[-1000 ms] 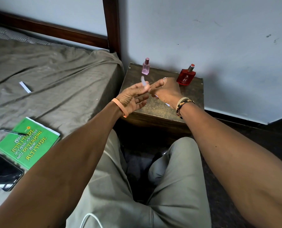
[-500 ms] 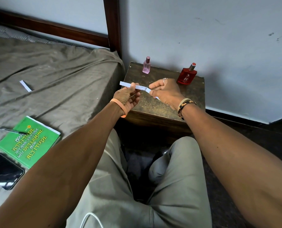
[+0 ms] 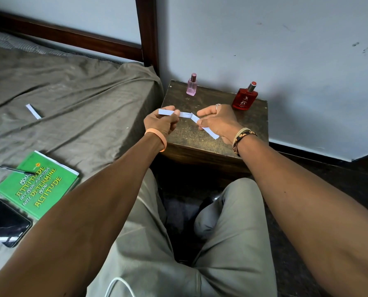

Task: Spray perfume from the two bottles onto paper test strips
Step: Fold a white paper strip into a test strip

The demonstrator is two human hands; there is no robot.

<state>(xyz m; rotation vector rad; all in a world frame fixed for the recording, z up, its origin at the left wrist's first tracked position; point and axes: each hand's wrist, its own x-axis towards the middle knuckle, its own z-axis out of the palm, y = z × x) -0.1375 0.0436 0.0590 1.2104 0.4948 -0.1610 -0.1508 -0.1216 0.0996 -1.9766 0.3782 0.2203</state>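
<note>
Two white paper test strips meet between my hands above the dark wooden side table [image 3: 200, 136]. My left hand [image 3: 160, 123] pinches one strip [image 3: 168, 112] that lies level. My right hand [image 3: 218, 121] pinches the other strip [image 3: 208, 130], which slants down toward my wrist. Their inner ends touch or overlap near the middle. A small pink perfume bottle [image 3: 192, 85] stands upright at the table's back left. A red perfume bottle [image 3: 244, 98] stands upright at the back right, just beyond my right hand.
A bed with a grey-brown sheet [image 3: 71, 93] fills the left side; a loose white strip [image 3: 33, 111] lies on it. A green book [image 3: 39, 185], a pen [image 3: 13, 169] and a black phone [image 3: 5, 222] rest near its edge. My knees are below.
My hands have drawn apart from a close clasp. The strip in my left hand has turned from upright to level, and a second strip now shows in my right hand.
</note>
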